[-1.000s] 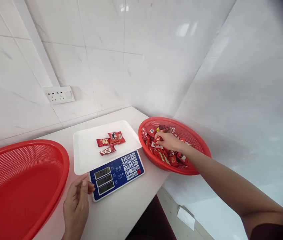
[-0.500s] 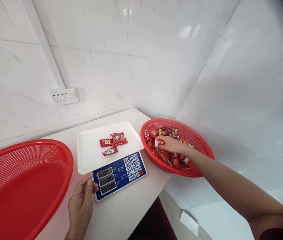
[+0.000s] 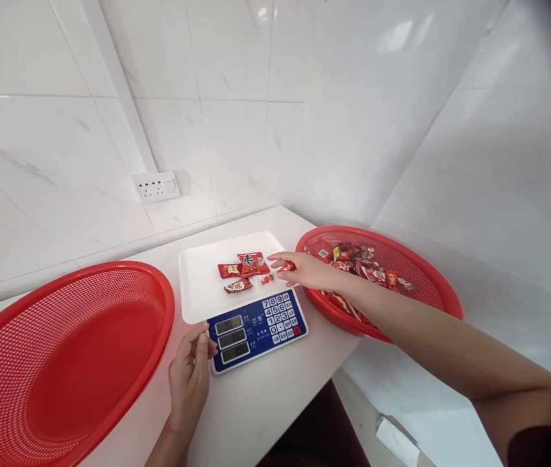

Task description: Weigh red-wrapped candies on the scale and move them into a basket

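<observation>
A digital scale (image 3: 250,360) with a blue keypad panel and a white tray (image 3: 202,285) on top stands on the table. On the tray lie several red wrapped sweets, among them a larger red packet (image 3: 253,263) and a small white-and-red sweet (image 3: 265,279). My right hand (image 3: 307,271) is over the tray's right edge, its fingers partly spread, a small red sweet (image 3: 289,266) showing between them. My left hand (image 3: 190,370) is at the scale's left edge, fingers curled in with the thumb against them; nothing shows in it.
To the right, a red mesh basket (image 3: 438,285) holds many wrapped sweets, partly hidden by my right forearm. At the left stands a large red basket (image 3: 158,331) with its bare bottom showing. Tiled walls rise behind, with a socket (image 3: 157,187). The white table (image 3: 275,389) ends near my lap.
My right hand has moved left from the sweets basket to the tray. A small white-and-red sweet now lies on the tray. The view has shifted; my left hand stays by the scale.
</observation>
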Motion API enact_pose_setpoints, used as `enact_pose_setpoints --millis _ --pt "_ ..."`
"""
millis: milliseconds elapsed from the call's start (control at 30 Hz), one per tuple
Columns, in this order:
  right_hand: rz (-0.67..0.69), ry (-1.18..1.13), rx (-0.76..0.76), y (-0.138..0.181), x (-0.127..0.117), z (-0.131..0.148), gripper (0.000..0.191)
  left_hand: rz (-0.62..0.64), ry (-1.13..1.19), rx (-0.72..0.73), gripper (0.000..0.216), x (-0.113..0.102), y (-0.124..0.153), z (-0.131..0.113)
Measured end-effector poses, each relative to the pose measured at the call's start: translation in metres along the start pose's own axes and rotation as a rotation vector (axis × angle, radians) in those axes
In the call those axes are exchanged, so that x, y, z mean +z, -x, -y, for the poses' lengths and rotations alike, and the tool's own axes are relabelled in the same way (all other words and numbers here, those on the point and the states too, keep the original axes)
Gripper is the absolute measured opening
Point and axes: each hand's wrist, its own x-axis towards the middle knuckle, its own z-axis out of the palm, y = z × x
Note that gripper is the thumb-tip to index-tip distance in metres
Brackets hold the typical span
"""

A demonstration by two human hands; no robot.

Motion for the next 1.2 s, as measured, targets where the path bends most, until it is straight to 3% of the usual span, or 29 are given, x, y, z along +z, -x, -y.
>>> enact_pose_setpoints --millis 167,333,500,600,700,833,967,1100,1200 --pt "-0.105 0.291 0.005 -0.006 0.003 0.016 0.037 0.003 0.011 0.007 0.027 0.0 0.0 0.002" --pt "-0.077 0.244 -0.066 -0.022 0.009 0.021 0.044 0.025 0.025 0.02 0.025 0.001 0.002 0.004" --pt "-0.262 0.043 -0.28 -0.044 0.02 0.013 0.051 0.027 0.026 0.029 0.024 0.001 0.003 0.005" --pt "-0.306 -0.006 -0.312 -0.041 0.02 0.013 0.047 0.024 0.027 0.035 0.023 0.001 0.002 0.006" --pt "-0.288 0.058 -0.293 -0.024 0.015 0.017 0.045 0.027 0.031 0.037 0.021 0.0 0.003 0.006" --pt "-0.235 0.318 -0.336 0.014 0.008 0.021 0.036 0.031 0.038 0.039 0.021 0.001 0.003 0.005" --pt "-0.28 0.489 -0.405 0.057 0.008 0.02 0.03 0.034 0.039 0.038 0.022 0.002 0.004 0.006" --pt "-0.356 0.384 -0.433 0.089 0.028 0.008 0.023 0.041 0.029 0.039 0.021 0.003 0.004 0.008" --pt "-0.336 0.2 -0.425 0.102 0.06 -0.009 0.019 0.04 0.018 0.038 0.02 0.002 0.004 0.008"
